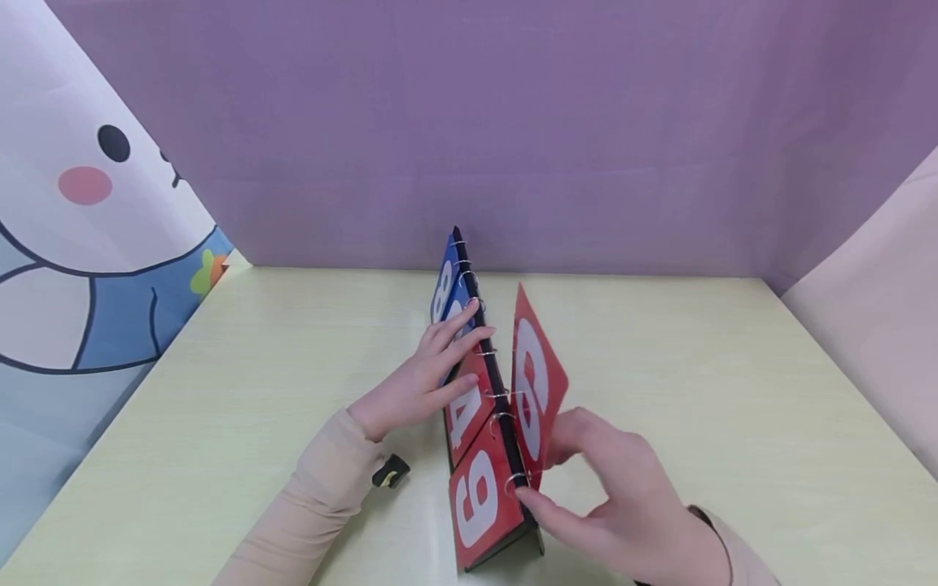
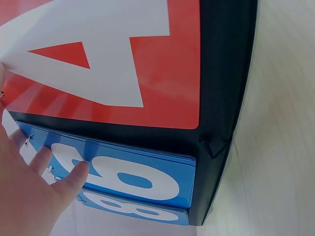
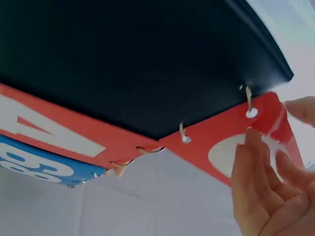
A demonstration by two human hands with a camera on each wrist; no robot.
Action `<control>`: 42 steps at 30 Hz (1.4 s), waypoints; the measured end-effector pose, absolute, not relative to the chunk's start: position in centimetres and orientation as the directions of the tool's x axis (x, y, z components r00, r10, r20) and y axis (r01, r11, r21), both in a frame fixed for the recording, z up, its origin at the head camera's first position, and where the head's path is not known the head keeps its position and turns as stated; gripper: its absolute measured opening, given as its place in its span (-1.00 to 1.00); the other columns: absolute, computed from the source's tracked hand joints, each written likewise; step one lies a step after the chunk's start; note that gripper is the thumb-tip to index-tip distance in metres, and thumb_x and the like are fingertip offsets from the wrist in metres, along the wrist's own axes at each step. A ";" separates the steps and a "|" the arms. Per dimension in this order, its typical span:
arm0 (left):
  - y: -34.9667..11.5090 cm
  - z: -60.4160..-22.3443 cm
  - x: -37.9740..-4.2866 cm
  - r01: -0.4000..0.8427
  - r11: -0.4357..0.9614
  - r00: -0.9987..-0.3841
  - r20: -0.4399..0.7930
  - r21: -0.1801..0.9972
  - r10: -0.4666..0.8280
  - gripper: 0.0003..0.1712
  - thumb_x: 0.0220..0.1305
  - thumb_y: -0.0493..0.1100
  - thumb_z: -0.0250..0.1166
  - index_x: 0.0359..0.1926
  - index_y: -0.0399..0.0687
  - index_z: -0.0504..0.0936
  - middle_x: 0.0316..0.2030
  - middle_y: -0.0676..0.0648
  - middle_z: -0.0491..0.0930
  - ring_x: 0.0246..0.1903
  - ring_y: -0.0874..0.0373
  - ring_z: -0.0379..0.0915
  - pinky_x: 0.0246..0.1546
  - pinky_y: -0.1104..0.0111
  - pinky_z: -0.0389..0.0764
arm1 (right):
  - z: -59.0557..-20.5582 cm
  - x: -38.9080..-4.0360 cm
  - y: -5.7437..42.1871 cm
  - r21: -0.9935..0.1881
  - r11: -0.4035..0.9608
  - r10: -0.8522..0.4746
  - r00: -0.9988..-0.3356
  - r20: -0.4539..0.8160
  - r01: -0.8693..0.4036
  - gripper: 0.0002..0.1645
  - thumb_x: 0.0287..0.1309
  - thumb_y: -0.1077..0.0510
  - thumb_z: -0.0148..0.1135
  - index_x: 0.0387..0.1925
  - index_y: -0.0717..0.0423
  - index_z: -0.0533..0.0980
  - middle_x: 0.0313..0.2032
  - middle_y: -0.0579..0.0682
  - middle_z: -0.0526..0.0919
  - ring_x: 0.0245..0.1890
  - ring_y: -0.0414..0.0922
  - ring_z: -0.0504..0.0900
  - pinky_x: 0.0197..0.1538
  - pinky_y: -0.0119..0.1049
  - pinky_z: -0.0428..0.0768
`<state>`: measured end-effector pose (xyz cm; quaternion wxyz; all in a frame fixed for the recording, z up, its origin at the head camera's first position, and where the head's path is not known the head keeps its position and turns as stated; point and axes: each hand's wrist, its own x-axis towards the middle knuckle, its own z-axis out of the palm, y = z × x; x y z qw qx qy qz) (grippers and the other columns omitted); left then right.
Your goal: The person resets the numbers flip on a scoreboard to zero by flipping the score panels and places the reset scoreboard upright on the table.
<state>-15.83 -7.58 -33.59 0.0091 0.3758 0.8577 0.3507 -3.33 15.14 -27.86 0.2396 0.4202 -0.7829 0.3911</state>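
A black tabletop flip scoreboard [image 1: 506, 391] stands like a tent, with number cards on metal rings along its ridge. My left hand [image 1: 425, 370] rests over its left side, fingers spread towards the ridge across the blue cards [image 2: 147, 179] and the red 4 card [image 1: 466, 411]. Nearest me hangs a red 9 card [image 1: 479, 500]. Another red card [image 1: 533, 382], showing a 6 or 9, stands away from the ridge on the right. My right hand [image 1: 630, 496] touches this card with its fingers; the thumb lies near the closest ring, apart from the fingertips.
A small black object [image 1: 391, 471] with a yellowish mark lies on the pale wooden table [image 1: 293, 350], beside my left forearm. Purple cloth [image 1: 513, 138] hangs behind the table, and a cartoon-printed cloth [image 1: 88, 228] hangs at the left.
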 end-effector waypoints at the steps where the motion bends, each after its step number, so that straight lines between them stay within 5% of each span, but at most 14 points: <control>1: -7.6 -33.6 -15.9 0.642 0.469 -0.715 0.251 0.606 0.653 -0.33 0.38 -0.01 0.11 0.43 0.21 0.09 0.50 0.11 -0.34 0.39 -0.06 -0.20 0.14 -0.08 0.44 | -27.9 -3.3 15.0 -0.390 0.342 -0.473 -0.515 0.715 -0.855 -0.71 0.15 0.01 0.27 -0.27 0.17 0.49 -0.37 -0.09 0.57 -0.40 -0.29 0.56 -0.27 -0.57 0.57; 9: -7.6 -34.1 -16.3 0.653 0.448 -0.702 0.266 0.610 0.661 -0.33 0.36 -0.06 0.13 0.43 0.18 0.11 0.50 0.16 -0.37 0.40 -0.06 -0.22 0.18 -0.07 0.39 | -28.7 -3.3 13.8 -0.090 0.413 -0.461 -0.293 0.838 -0.906 -0.73 0.24 0.12 0.05 -0.54 0.12 0.49 -0.52 -0.08 0.53 -0.57 -0.26 0.49 -0.47 -0.56 0.55; 15: -7.4 -34.5 -16.6 0.716 0.405 -0.659 0.358 0.568 0.662 -0.26 0.22 -0.14 0.27 0.38 0.05 0.20 0.49 -0.05 -0.18 0.40 -0.10 -0.13 0.20 -0.06 0.38 | -28.9 -2.8 13.3 0.140 0.511 -0.526 -0.180 0.831 -0.848 -0.70 0.22 0.07 0.10 -0.54 0.14 0.55 -0.54 -0.05 0.63 -0.57 -0.22 0.57 -0.47 -0.41 0.62; 22: -7.8 -34.4 -16.7 0.713 0.391 -0.650 0.339 0.582 0.680 -0.21 0.24 -0.14 0.26 0.42 0.13 0.10 0.49 0.01 -0.25 0.41 -0.01 -0.19 0.06 0.20 0.57 | -28.4 -2.0 13.0 0.160 0.464 -0.615 -0.186 0.766 -0.871 -0.66 0.28 -0.02 0.09 -0.41 0.14 0.60 -0.42 -0.04 0.69 -0.44 -0.20 0.63 -0.33 -0.36 0.67; 27: -7.7 -34.1 -16.3 0.702 0.427 -0.669 0.320 0.570 0.671 -0.26 0.29 -0.11 0.21 0.42 0.14 0.10 0.49 0.01 -0.25 0.40 -0.05 -0.19 0.04 0.17 0.58 | -28.2 -1.8 13.5 0.125 0.435 -0.682 -0.236 0.692 -0.892 -0.59 0.25 -0.15 0.09 -0.32 0.08 0.63 -0.34 -0.07 0.72 -0.37 -0.22 0.65 -0.24 -0.34 0.66; 36: -7.6 -33.9 -15.9 0.646 0.465 -0.718 0.276 0.606 0.639 -0.30 0.33 -0.03 0.16 0.42 0.21 0.12 0.50 0.08 -0.27 0.38 0.00 -0.16 0.05 0.13 0.57 | -28.3 -2.4 13.9 0.230 0.349 -0.791 -0.154 0.592 -0.908 -0.65 0.29 -0.07 0.06 -0.23 0.04 0.65 -0.26 -0.09 0.71 -0.27 -0.24 0.63 -0.11 -0.36 0.62; 42: -7.6 -34.0 -15.9 0.643 0.466 -0.720 0.272 0.607 0.638 -0.31 0.33 -0.02 0.16 0.42 0.21 0.13 0.50 0.08 -0.27 0.38 -0.01 -0.18 0.05 0.12 0.57 | -28.3 -2.3 13.9 0.217 0.355 -0.835 -0.204 0.511 -0.909 -0.62 0.24 -0.16 0.09 -0.19 -0.01 0.63 -0.23 -0.14 0.70 -0.21 -0.25 0.62 -0.04 -0.34 0.60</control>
